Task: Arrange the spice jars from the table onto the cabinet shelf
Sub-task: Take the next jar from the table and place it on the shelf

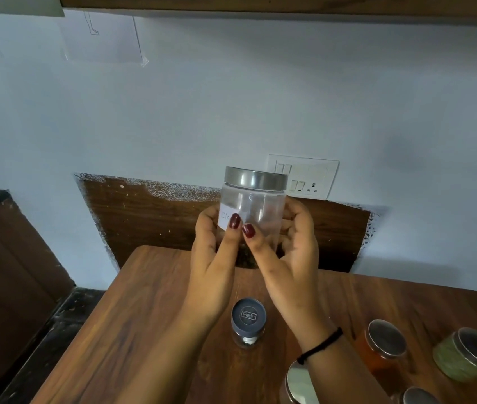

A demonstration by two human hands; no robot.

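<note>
Together, the left hand (211, 266) and the right hand (286, 258) hold one clear jar (253, 205) upright in the air over the far edge of the tabletop (143, 316), in front of the wall. Each grip is wrapped round the jar's lower half. Fingers curl round the sides, and the two thumbs, nails painted dark red, press side by side on its front. The jar has a silver metal lid and a white label showing "Clo", partly covered by the left thumb. Something dark lies at its bottom, mostly hidden by the hands. One black thread band (319, 345) sits on the right wrist.

Five more jars stand on the wooden tabletop below. A small jar (248, 322) with a grey lid sits between the two forearms. To the right, an orange-filled jar (383, 345) and a green-filled jar (464, 354), both metal-lidded, stand apart. A fourth jar (298, 383) is partly hidden by the right forearm, and a fifth jar (418, 398) is cut off at the bottom edge.

One white switch panel (304, 176) is on the wall behind the held jar. One wooden board (260, 4) runs along the top.
</note>
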